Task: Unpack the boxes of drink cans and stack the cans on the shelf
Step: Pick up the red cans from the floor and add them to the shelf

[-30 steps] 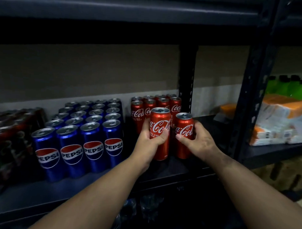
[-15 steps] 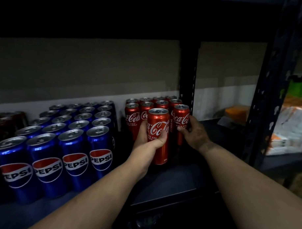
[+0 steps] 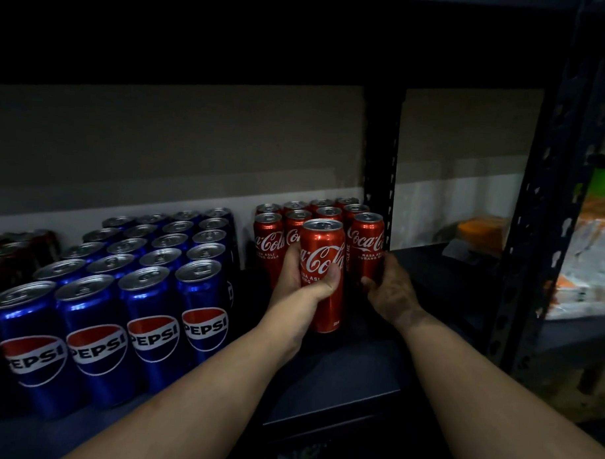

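We have the shelf point(image 3: 340, 375) approx. half filled: Pepsi block point(image 3: 127, 292) left of the Coke group point(image 3: 315, 212). Left hand point(image 3: 302, 281) fingers clamp a Coke can point(image 3: 324, 261) in front of the group; right hand point(image 3: 391, 290) wraps another can point(image 3: 365, 245) at its right edge. Both not yet released; no boxes visible.

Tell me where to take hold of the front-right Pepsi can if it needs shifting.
Wrap the front-right Pepsi can around its mid-body, coming from the front and right. It stands upright; other Pepsi cans crowd its left and back, while its right side faces a gap before the Coca-Cola cans.
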